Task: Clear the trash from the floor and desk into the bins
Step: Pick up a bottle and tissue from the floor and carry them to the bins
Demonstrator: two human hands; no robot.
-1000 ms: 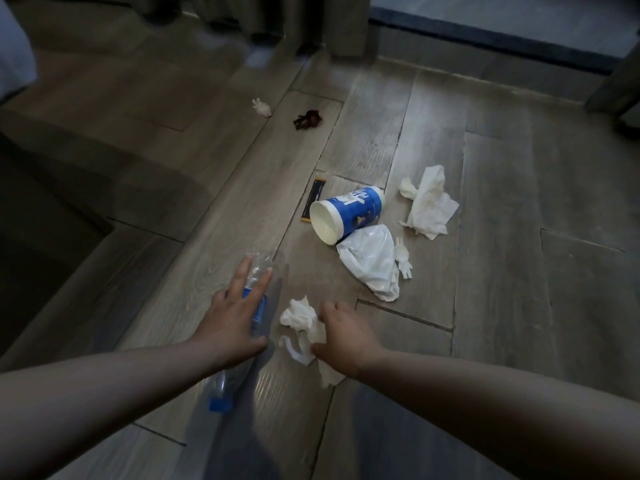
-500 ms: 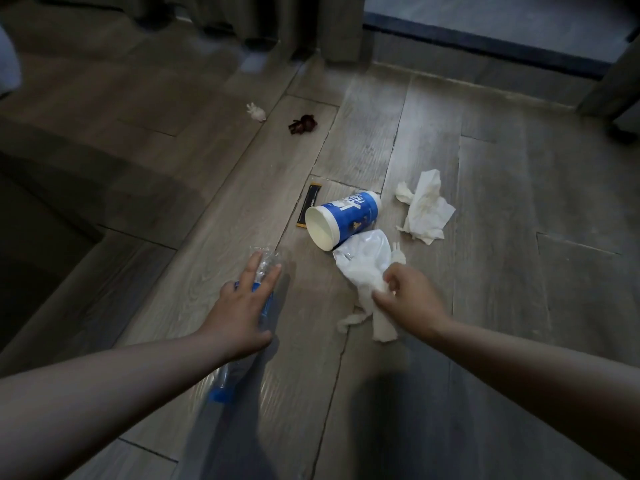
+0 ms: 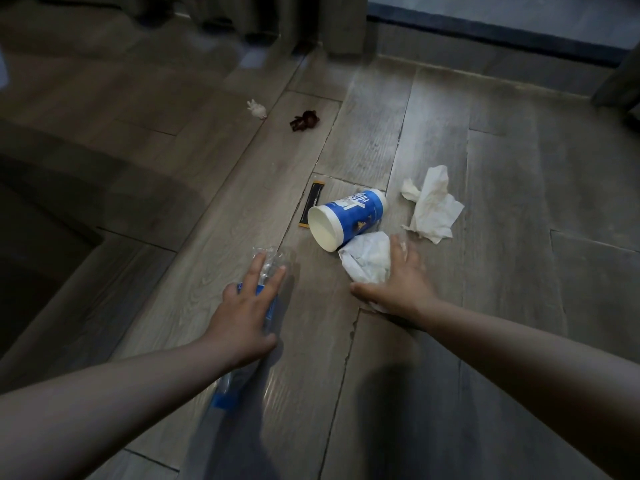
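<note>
Trash lies on the wooden floor. My left hand (image 3: 242, 317) rests with straight fingers on a clear plastic bottle (image 3: 272, 259) that has a blue label and a blue cap. My right hand (image 3: 398, 282) is spread over a crumpled white bag (image 3: 365, 259), and a bit of white tissue (image 3: 379, 308) shows under its palm. A blue and white paper cup (image 3: 356, 216) lies on its side just beyond the bag. Beside the cup are a black sachet (image 3: 311, 204) and a crumpled white tissue (image 3: 433, 209).
Farther off lie a small white wad (image 3: 256, 109) and a dark red wrapper (image 3: 304, 121). A dark, low piece of furniture (image 3: 52, 237) fills the left side. Curtains (image 3: 277, 19) hang at the top, and a wall base (image 3: 485, 60) runs along the back right.
My right hand picked up the tissue near the bottle, carried it forward and right, and now spreads over the white bag. My left hand stayed on the bottle.
</note>
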